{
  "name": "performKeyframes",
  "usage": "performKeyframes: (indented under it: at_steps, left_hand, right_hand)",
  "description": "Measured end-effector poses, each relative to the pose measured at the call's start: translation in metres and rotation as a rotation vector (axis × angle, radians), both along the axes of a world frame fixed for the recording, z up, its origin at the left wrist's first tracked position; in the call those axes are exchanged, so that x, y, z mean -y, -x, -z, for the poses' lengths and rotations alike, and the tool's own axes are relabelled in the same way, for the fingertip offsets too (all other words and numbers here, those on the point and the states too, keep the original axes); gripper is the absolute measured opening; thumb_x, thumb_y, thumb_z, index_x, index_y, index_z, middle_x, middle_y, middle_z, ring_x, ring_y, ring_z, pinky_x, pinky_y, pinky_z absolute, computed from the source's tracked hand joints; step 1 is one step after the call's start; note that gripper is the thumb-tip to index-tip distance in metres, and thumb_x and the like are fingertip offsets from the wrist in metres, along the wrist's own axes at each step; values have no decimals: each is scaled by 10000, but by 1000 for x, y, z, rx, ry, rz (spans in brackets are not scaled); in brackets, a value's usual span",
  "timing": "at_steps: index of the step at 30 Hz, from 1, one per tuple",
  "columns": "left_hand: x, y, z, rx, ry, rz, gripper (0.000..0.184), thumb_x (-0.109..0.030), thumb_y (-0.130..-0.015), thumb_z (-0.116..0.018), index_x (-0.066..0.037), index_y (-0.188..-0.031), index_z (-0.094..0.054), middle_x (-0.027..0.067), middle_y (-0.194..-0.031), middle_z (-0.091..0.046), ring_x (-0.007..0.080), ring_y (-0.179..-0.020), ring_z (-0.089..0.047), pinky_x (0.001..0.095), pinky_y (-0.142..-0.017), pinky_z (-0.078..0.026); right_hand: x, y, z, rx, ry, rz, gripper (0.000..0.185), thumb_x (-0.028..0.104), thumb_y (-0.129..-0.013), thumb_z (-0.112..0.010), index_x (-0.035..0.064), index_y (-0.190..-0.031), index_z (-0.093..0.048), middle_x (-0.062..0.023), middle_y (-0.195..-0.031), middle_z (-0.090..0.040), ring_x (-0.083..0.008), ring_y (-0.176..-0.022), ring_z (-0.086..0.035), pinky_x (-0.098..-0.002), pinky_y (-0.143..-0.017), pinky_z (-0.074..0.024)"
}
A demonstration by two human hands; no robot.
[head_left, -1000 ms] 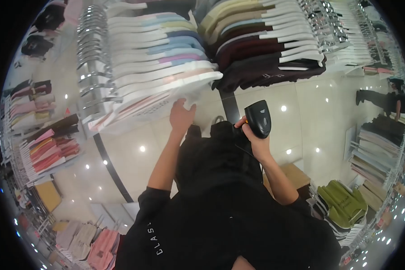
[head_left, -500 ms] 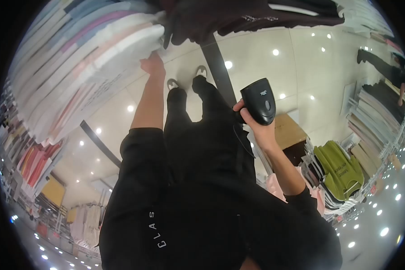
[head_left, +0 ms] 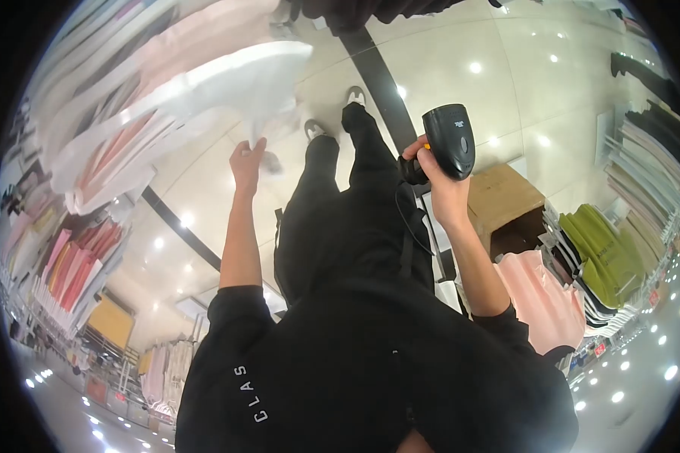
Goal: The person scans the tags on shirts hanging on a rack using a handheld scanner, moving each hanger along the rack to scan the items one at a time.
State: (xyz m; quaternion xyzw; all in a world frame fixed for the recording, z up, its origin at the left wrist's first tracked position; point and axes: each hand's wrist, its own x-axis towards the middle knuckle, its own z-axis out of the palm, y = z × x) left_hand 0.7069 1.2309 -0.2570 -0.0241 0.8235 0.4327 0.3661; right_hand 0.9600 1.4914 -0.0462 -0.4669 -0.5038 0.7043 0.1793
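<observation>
My right hand [head_left: 444, 175] is wrapped round a black handheld scanner [head_left: 451, 140], with a thin cable hanging below it. My left hand [head_left: 248, 162] is closed at the lower edge of a white garment [head_left: 238, 79], thumb and finger pressed on a thin, pale, blurred piece that hangs from it. The white garment is the front one of a row on a rack at the upper left, its front end swung outward and blurred. Behind it hang pale pink garments [head_left: 174, 49].
Dark garments [head_left: 378, 11] hang at the top centre. A brown box [head_left: 506, 198], a pink garment [head_left: 540, 294] and a green garment [head_left: 601, 253] are at the right. Red and pink clothes [head_left: 79, 260] hang at the left. A person's dark-clothed leg [head_left: 646, 79] shows at the upper right.
The view has shifted along the rack. My left hand has moved down from the garments and closed on the pale piece, and the front white garment has swung. The scanner stays in my right hand.
</observation>
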Motion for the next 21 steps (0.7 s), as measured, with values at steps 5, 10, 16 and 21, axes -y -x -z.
performKeyframes:
  at_steps: [5, 10, 16, 21]
  left_hand:
    - [33, -11, -22, 66, 63, 136, 397, -336, -876, -776, 10, -1044, -678, 68, -834, -677, 138, -737, -622, 299, -658, -484]
    - [43, -15, -46, 426, -218, 169, 407, -260, -893, -771, 51, -1122, -642, 83, -926, -693, 138, -792, -648, 302, -696, -507]
    - [37, -20, -46, 615, -335, 130, 373, -193, -944, -714, 86, -1176, -628, 105, -1007, -712, 156, -851, -682, 305, -759, -539]
    - [16, -26, -58, 799, -397, 72, 359, -192, -989, -647, 100, -1196, -628, 130, -1079, -711, 190, -946, -703, 331, -855, -562]
  right_hand:
    - [22, -7, 5, -34, -15, -33, 199, 62, -961, -631, 19, -1154, -623, -91, -975, -686, -178, -944, -647, -339, -881, -495]
    - [44, 4, 7, -95, -10, 1, 194, 109, -944, -703, -5, -1094, -652, -63, -935, -707, -146, -903, -672, -308, -867, -519]
    - [63, 8, 4, -86, -12, -13, 201, 115, -946, -702, -8, -1097, -651, -63, -931, -704, -143, -887, -669, -304, -857, -518]
    - [72, 12, 2, -49, 13, -66, 211, 113, -936, -712, -11, -1097, -653, -58, -915, -695, -133, -856, -657, -288, -815, -519]
